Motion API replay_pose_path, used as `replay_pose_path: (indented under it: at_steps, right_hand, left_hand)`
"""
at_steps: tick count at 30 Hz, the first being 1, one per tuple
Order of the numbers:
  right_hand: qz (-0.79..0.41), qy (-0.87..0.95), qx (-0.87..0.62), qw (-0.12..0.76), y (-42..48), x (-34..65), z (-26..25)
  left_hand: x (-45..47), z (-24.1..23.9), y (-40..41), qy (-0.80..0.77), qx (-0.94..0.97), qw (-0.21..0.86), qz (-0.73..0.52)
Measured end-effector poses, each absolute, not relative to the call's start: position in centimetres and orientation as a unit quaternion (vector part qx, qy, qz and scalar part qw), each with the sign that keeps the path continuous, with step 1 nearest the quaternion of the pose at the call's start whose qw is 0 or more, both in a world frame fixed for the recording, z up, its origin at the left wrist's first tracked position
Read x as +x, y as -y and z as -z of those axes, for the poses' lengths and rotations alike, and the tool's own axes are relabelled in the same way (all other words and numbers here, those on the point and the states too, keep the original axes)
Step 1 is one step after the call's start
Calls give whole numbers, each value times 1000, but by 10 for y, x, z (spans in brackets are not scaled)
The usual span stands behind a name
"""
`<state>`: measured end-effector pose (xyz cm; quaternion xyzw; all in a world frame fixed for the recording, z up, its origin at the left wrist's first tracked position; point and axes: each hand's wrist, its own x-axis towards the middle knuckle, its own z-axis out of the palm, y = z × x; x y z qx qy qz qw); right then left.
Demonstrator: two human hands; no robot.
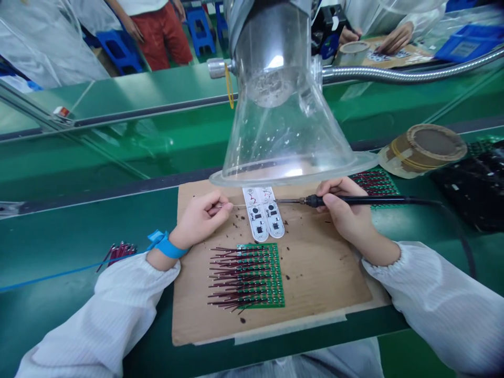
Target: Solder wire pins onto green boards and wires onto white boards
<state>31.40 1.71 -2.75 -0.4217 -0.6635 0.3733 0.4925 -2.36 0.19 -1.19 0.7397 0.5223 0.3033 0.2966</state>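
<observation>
My right hand [344, 207] grips a black soldering iron [315, 201], its metal tip pointing left over the right one of two white circuit boards [263, 220]. Between the closed fingers of my left hand [207, 215] runs a thin strand of solder wire [239, 205], reaching right to the edge of the boards. The white boards lie side by side on a cardboard sheet [323, 273], with short red wires near their upper parts. Closer to me sits a green circuit board panel [275, 278] with rows of dark red wires sticking out leftward.
A clear fume hood [287, 131] hangs low over the boards and hides their far ends. Loose red wires [120, 253] lie at left. At right stand a taped round container [425, 147] and another wired green panel [376, 184]. A co-worker's hands [396, 39] are across the bench.
</observation>
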Motion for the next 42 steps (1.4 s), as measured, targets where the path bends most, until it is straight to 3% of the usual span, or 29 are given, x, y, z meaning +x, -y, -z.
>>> replay_pose_path:
  at_steps: [18, 34, 42]
  right_hand:
    - [-363, 733, -388, 424, -16, 305, 17]
    - [-364, 691, -410, 471, -9, 301, 14]
    - [-368, 728, -405, 413, -7, 296, 21]
  left_hand:
    - [-20, 10, -4, -487, 757, 298, -317]
    - [-25, 8, -3, -468, 751, 287, -367]
    - [-25, 11, -3, -464, 754, 278, -372]
